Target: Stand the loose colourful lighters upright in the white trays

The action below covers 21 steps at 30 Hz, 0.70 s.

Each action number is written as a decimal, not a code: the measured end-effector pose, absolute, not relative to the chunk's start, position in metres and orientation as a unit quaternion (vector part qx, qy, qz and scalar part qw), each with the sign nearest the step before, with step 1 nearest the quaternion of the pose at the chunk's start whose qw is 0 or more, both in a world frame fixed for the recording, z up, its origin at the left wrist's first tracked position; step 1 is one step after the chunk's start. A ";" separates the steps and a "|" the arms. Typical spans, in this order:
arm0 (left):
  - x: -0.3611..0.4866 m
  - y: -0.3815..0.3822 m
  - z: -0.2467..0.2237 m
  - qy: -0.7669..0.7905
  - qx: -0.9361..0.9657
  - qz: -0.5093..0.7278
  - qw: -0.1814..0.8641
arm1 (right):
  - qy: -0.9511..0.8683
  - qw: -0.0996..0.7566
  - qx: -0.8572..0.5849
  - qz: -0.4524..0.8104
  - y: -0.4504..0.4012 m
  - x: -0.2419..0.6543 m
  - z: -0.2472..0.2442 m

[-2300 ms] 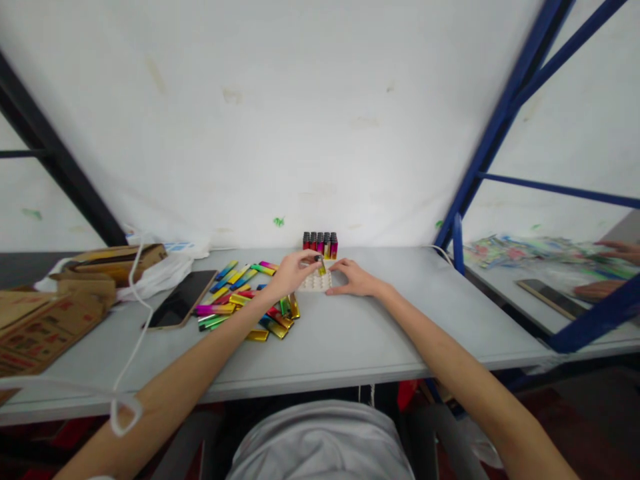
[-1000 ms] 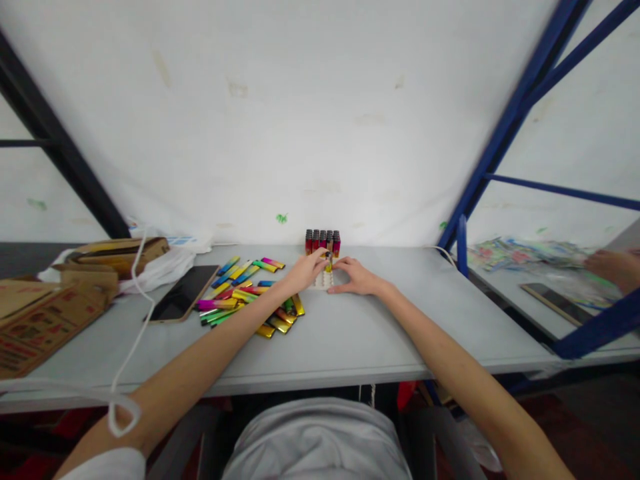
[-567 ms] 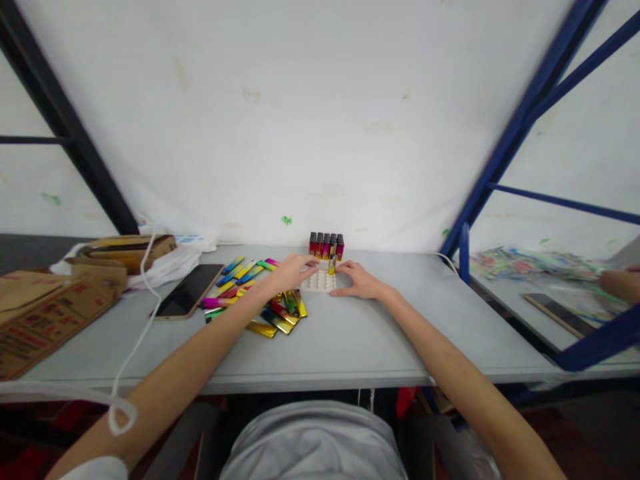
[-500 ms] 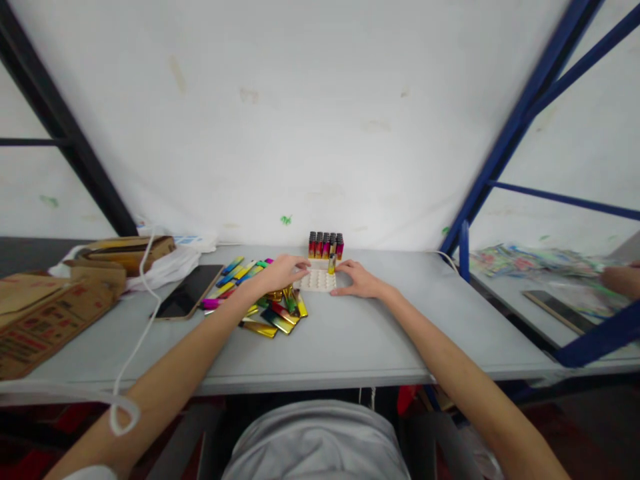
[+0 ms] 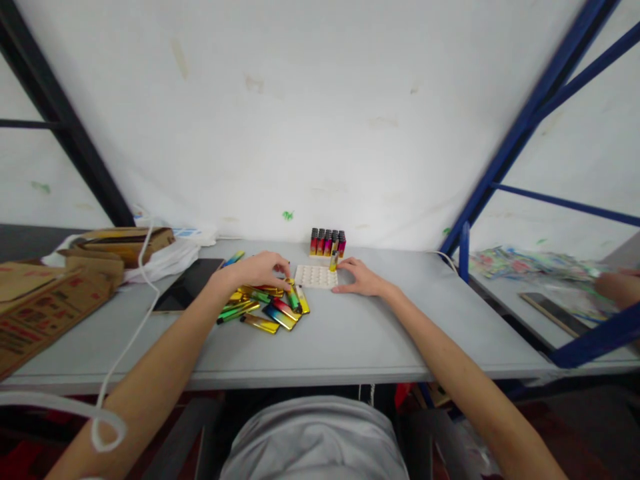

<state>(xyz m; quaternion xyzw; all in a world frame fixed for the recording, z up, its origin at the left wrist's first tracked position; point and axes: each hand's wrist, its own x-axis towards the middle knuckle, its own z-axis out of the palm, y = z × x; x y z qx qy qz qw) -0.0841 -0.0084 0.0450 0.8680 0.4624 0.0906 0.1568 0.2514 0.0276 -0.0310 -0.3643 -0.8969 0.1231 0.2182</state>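
Note:
My left hand [image 5: 263,269] is over the loose pile of shiny lighters [image 5: 260,323], fingers curved and apart. Its fingertips are at the upper end of a green and gold lighter [image 5: 294,298], and I see no firm grip on it. A white tray [image 5: 311,277] with rows of round sockets lies just right of that hand. At the tray's back right corner stands one yellow lighter [image 5: 333,262], upright. My right hand [image 5: 361,279] grips the tray's right side, thumb at the near corner and forefinger beside the upright lighter.
Behind the tray stands a block of upright red and purple lighters [image 5: 327,244]. A dark phone [image 5: 187,287] and cardboard boxes [image 5: 60,307] lie to the left, with a white cable [image 5: 127,333] crossing there. Another person's hand [image 5: 619,288] shows beyond the blue frame [image 5: 515,143].
My left hand has moved left and slightly down, from the tray's left edge to the lighter pile. My right hand stays by the tray's right side, and the lighter there still stands.

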 end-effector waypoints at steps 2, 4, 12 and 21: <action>-0.087 -0.008 0.045 0.463 0.865 0.100 0.164 | -0.897 0.216 -0.365 0.124 0.027 0.251 -0.030; -0.090 -0.006 0.044 0.463 0.865 0.094 0.170 | -0.897 0.215 -0.365 0.125 0.027 0.252 -0.030; -0.095 0.002 0.034 0.480 0.859 0.083 0.156 | -0.897 0.211 -0.369 0.120 0.031 0.252 -0.033; -0.077 -0.004 0.038 0.497 0.825 0.247 0.106 | -0.900 0.210 -0.364 0.113 0.030 0.251 -0.032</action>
